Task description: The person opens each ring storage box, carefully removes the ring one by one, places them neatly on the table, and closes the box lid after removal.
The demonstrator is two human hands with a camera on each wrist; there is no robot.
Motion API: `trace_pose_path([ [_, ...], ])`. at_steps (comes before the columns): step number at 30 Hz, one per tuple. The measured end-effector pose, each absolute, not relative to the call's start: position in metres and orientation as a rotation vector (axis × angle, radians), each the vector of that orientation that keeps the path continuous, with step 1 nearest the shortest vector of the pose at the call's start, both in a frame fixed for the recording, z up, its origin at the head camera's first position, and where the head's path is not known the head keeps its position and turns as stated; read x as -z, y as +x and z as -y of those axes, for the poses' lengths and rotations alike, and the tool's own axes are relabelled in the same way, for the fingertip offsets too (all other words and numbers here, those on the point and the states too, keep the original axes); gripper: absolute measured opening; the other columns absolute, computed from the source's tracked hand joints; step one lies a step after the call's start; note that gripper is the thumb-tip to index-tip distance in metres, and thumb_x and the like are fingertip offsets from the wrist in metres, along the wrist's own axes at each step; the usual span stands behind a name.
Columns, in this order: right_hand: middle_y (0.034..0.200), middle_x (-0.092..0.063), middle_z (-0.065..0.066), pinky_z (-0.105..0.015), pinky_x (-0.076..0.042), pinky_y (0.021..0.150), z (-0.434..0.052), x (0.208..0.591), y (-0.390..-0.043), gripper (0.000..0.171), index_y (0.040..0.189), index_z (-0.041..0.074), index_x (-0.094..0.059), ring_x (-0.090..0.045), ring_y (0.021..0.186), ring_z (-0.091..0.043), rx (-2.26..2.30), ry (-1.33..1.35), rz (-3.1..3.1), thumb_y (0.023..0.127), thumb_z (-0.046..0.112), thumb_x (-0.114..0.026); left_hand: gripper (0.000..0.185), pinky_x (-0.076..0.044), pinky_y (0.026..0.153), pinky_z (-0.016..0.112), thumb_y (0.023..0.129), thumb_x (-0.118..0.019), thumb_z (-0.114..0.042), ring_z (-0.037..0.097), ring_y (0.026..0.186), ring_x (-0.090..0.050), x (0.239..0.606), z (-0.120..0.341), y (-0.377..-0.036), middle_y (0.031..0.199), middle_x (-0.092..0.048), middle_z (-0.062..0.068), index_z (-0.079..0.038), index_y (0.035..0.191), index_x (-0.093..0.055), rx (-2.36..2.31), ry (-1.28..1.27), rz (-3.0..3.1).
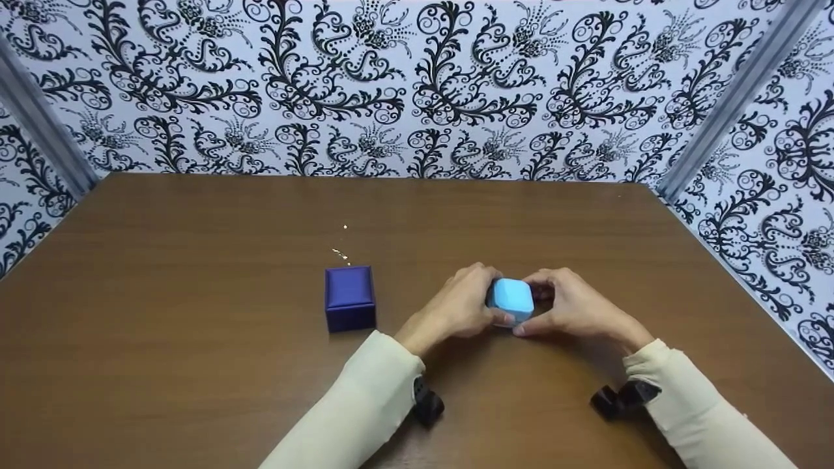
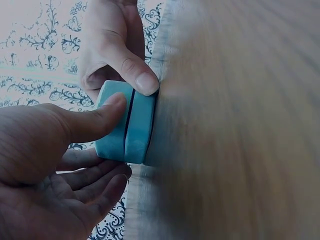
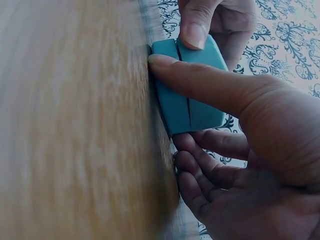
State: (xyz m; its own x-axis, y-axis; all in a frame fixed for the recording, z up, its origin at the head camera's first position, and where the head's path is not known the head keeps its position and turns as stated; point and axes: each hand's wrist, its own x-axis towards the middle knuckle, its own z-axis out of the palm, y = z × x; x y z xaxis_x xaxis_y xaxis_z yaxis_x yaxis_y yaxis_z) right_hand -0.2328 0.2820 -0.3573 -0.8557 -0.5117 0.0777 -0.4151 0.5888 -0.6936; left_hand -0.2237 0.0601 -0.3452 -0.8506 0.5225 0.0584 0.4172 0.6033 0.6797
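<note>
Both hands are at a small light-blue box (image 1: 513, 297) with rounded corners, right of the table's middle. A dark seam between lid and base shows in both wrist views. My left hand (image 1: 464, 301) grips the upper part, its thumb on the near face of the lid. Lower down, my right hand (image 1: 572, 307) holds the base between its thumb and curled fingers. In the left wrist view the light-blue box (image 2: 115, 137) has its lid against the base, with only the thin seam between them. The fingers behind the box are partly hidden.
A dark-blue, square box (image 1: 350, 298) with its lid down stands on the brown table (image 1: 195, 273), left of my left hand. Small shiny gold pieces (image 1: 343, 255) lie just behind it. A patterned wall (image 1: 391, 91) borders the far edge.
</note>
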Motion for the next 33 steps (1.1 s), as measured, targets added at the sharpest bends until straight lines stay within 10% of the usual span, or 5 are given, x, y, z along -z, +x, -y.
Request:
trace_pose_path([
  [33, 0.097, -0.068, -0.004, -0.028, -0.05, 0.079, -0.2831, 0.3557, -0.2343, 0.054, 0.108, 0.004, -0.07, -0.061, 0.088, -0.021, 1.059, -0.762, -2.7, 0.068, 0.029, -0.096, 0.053, -0.05, 0.093, 0.034, 0.101, -0.062, -0.037, 0.019, 0.099, -0.057, 0.351, -0.0609, -0.231, 0.119, -0.062, 0.01, 0.004, 0.134, -0.058, -1.408, 0.63, -2.457],
])
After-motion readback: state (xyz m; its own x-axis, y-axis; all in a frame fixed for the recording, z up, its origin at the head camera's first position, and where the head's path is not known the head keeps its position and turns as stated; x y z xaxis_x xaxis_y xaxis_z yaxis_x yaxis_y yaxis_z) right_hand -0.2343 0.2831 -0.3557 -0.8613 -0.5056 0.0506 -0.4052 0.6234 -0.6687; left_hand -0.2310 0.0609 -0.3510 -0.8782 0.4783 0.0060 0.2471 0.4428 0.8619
